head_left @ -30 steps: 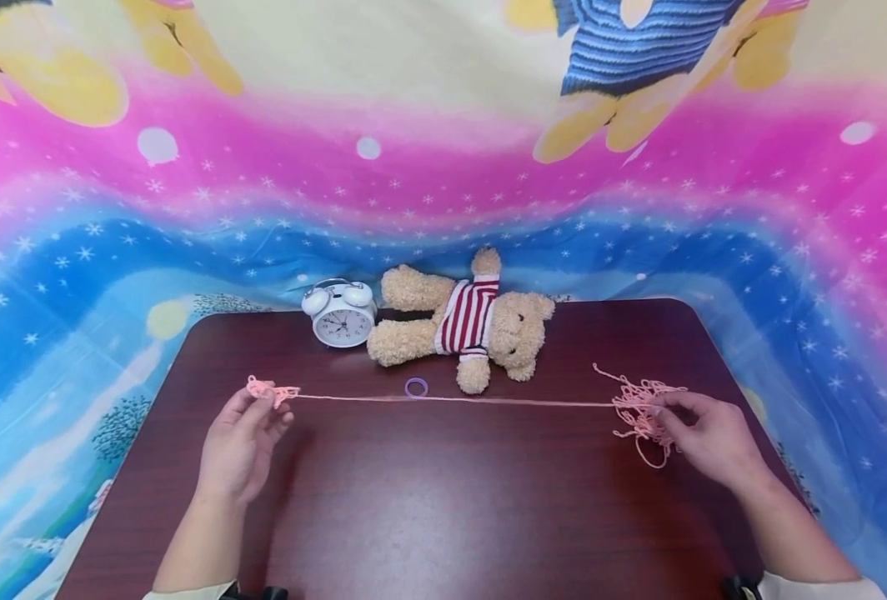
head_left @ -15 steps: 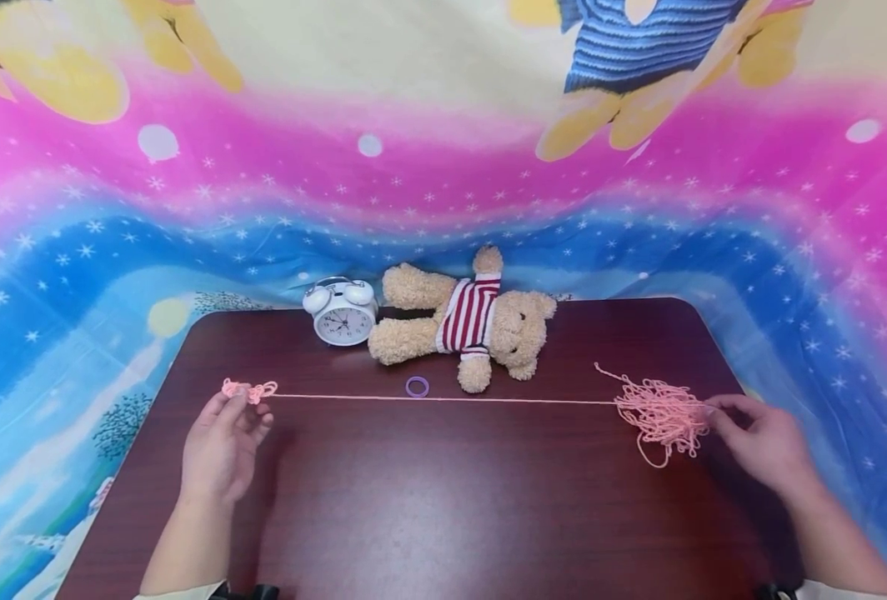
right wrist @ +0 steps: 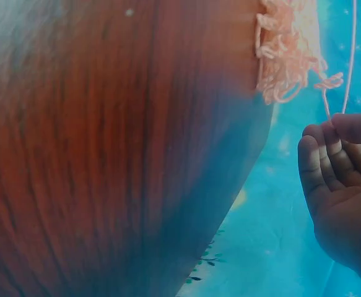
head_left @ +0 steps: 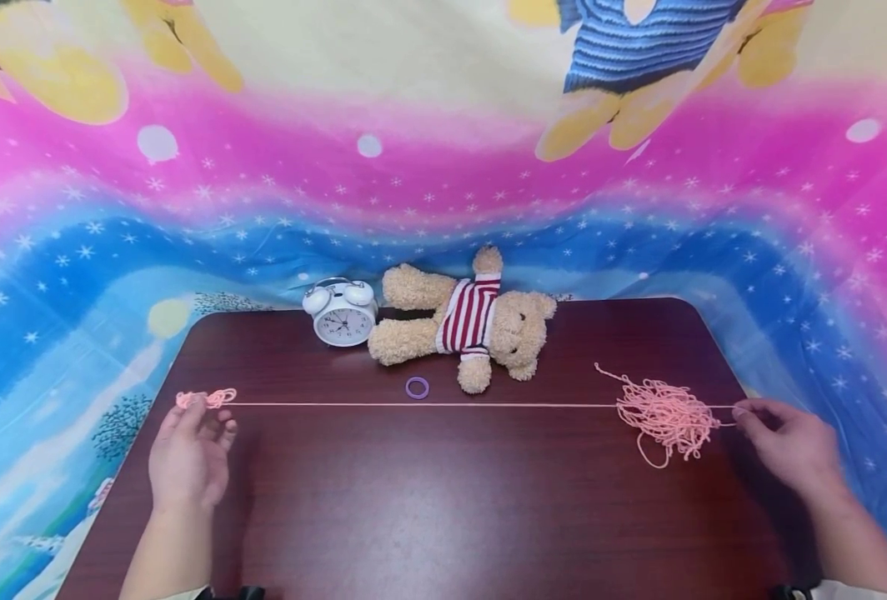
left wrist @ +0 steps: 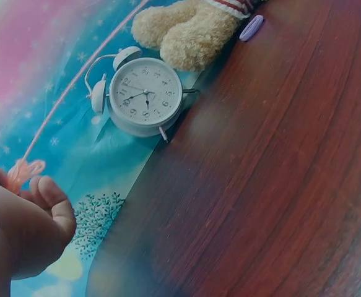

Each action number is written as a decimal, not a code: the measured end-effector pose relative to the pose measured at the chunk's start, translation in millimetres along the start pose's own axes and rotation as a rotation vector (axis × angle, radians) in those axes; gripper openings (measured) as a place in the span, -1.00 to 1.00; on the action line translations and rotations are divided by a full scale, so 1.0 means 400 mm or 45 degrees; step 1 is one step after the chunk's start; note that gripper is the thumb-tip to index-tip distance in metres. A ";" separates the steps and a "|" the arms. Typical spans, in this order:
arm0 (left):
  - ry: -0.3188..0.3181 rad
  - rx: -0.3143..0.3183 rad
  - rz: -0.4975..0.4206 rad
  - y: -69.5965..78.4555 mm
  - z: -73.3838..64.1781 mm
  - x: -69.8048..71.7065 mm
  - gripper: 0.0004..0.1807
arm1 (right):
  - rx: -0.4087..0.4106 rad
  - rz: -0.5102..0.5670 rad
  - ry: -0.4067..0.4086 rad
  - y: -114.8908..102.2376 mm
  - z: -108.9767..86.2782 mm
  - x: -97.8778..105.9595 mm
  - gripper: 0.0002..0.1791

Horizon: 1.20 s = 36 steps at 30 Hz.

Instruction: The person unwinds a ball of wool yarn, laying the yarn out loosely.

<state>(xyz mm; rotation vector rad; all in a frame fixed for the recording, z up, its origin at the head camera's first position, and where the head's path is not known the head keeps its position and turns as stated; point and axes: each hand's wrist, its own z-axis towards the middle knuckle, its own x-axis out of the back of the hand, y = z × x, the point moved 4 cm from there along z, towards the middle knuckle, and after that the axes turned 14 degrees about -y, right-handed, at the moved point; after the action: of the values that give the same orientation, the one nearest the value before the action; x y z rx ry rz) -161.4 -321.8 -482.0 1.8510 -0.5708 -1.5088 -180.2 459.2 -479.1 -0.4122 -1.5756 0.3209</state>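
Observation:
Pink yarn (head_left: 428, 405) stretches straight across the table between the two hands. At the left, my left hand (head_left: 192, 462) pinches a small looped bundle of the yarn (left wrist: 25, 172) between thumb and fingers. My right hand (head_left: 792, 446) pinches the strand at the right table edge, thumb against fingertips, as the right wrist view shows. A loose, tangled heap of yarn (head_left: 667, 415) lies on the table just left of that hand. One strand runs from the pinch back to the heap; the other is the taut line.
A white twin-bell alarm clock (head_left: 343, 323) stands at the back of the brown table (head_left: 443, 500). Beside it lies a teddy bear (head_left: 466, 321) in a red-striped shirt. A purple ring (head_left: 417, 387) lies just behind the taut yarn. A printed cloth (head_left: 428, 200) hangs behind.
My left hand has moved left with its bundle, and my right hand has moved right, out of the heap. The taut stretch of yarn has grown longer; clock, bear and ring stay put.

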 end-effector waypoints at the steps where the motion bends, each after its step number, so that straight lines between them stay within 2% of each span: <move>1: 0.034 -0.016 -0.021 0.004 0.000 0.005 -0.86 | -0.008 -0.001 -0.006 0.004 0.001 -0.001 -0.69; 8: 0.252 -0.164 -0.157 0.026 -0.004 0.035 -0.88 | -0.039 -0.018 -0.007 0.028 0.004 -0.007 -0.67; 12: 0.291 -0.169 -0.164 0.024 -0.004 0.040 -0.86 | -0.048 -0.016 -0.017 0.034 0.005 -0.011 -0.66; 20: 0.169 -0.070 -0.092 -0.008 0.001 0.018 -0.89 | 0.007 0.033 -0.128 0.011 0.019 -0.046 -0.66; 25: 0.091 -0.023 -0.019 -0.028 0.000 -0.006 -0.88 | 0.044 0.004 -0.145 0.002 0.026 -0.061 -0.72; 29: 0.045 -0.008 0.059 -0.038 0.000 -0.023 -0.84 | 0.067 -0.032 -0.163 0.008 0.029 -0.064 -0.73; 33: 0.017 -0.003 0.097 -0.046 0.000 -0.037 -0.85 | 0.061 -0.012 -0.199 0.024 0.031 -0.060 -0.71; 36: 0.013 -0.007 0.117 -0.053 0.000 -0.043 -0.84 | 0.076 0.007 -0.182 0.027 0.028 -0.048 -0.70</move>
<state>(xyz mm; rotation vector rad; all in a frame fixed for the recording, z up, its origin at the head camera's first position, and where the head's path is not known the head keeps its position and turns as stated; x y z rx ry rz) -167.1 -295.5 -485.8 1.8026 -0.6380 -1.4388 -190.2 460.6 -501.7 -0.3539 -1.7003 0.4081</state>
